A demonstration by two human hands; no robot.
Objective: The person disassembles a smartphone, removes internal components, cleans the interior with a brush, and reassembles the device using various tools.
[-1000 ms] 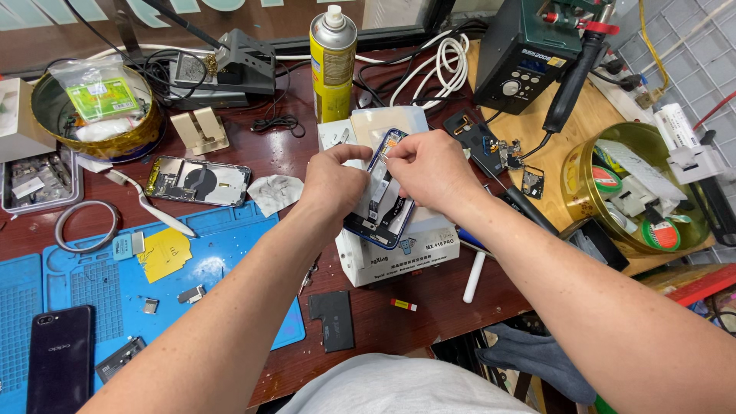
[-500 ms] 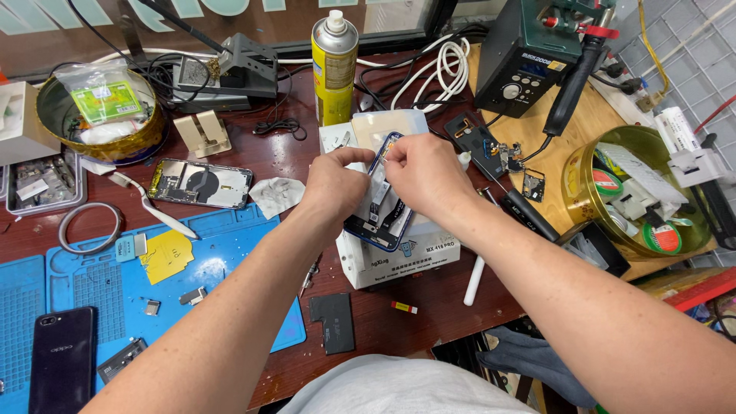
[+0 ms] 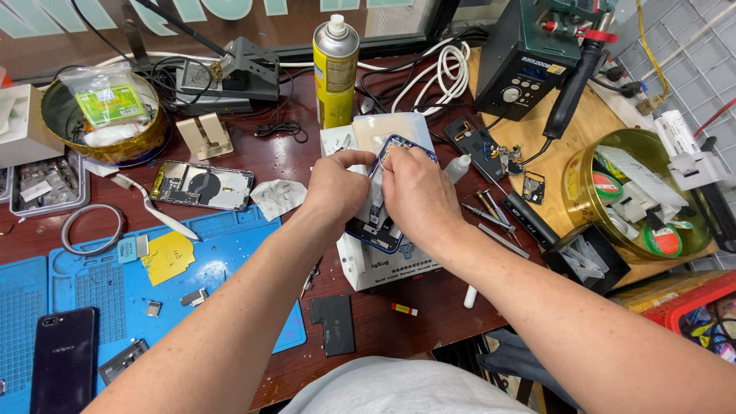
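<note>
Both my hands work over an opened blue-framed phone body [image 3: 377, 230] that lies on a white box [image 3: 383, 264] at the middle of the dark red bench. My left hand [image 3: 336, 188] grips the phone's left edge with thumb and fingers. My right hand [image 3: 418, 192] pinches at the phone's upper inside near its top edge; what the fingertips hold is too small to tell. A pale sheet [image 3: 387, 126] lies under the phone's far end.
A yellow spray can [image 3: 335, 73] stands behind the hands. Another opened phone [image 3: 203, 185] lies left, above a blue work mat [image 3: 115, 307] with a black phone [image 3: 63, 360]. A soldering station [image 3: 529, 57], tweezers and screwdrivers [image 3: 498, 218] and a gold tin [image 3: 636, 203] sit right.
My hands stay on the phone body with only small finger shifts. The view has drifted slightly, nothing else on the bench has moved.
</note>
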